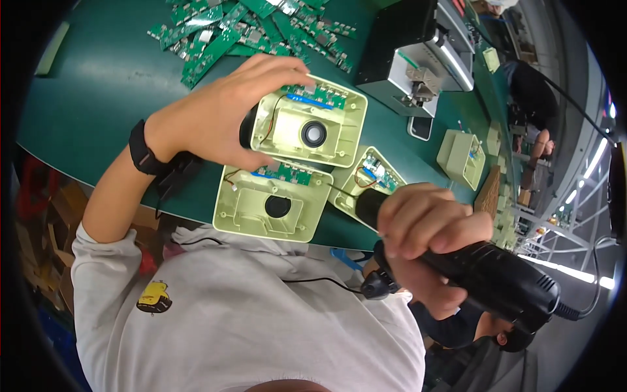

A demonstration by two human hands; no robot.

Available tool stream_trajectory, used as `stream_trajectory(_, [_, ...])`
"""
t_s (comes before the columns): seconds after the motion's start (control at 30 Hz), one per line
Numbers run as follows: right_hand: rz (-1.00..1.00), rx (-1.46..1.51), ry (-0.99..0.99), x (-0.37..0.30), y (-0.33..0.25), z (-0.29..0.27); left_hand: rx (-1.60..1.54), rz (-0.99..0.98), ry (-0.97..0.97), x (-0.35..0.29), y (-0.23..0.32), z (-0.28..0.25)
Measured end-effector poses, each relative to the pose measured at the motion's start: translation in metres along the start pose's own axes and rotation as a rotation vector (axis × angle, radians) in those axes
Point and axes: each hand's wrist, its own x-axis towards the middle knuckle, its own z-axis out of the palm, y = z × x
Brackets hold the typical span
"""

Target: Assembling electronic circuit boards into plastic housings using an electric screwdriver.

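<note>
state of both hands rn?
Left hand: closed on a pale green housing.
Right hand: closed around a black electric screwdriver.

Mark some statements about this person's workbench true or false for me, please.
1. The left hand grips a pale housing. True.
2. The right hand holds a black corded tool. True.
3. Just one circuit board is in view. False: many green circuit boards lie heaped together.
4. The work surface is white cloth. False: the tabletop is green.
5. A wristband is worn on the right wrist. False: the black wristband is on the left.
</note>
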Motion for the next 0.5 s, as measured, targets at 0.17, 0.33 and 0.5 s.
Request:
stream_trajectory(0.17, [0.007, -0.049, -0.151, -0.006, 0.015, 0.005, 0.023, 0.008, 0.015, -0.001, -0.001, 0.004])
stream_trajectory(0.33, [0.000, -0.041, -0.156, -0.010, 0.029, 0.010, 0.026, 0.019, 0.043, -0.001, -0.001, 0.007])
stream_trajectory(0.5, [-0.010, -0.066, -0.164, -0.015, 0.035, 0.013, -0.003, -0.011, 0.022, -0.002, -0.004, 0.004])
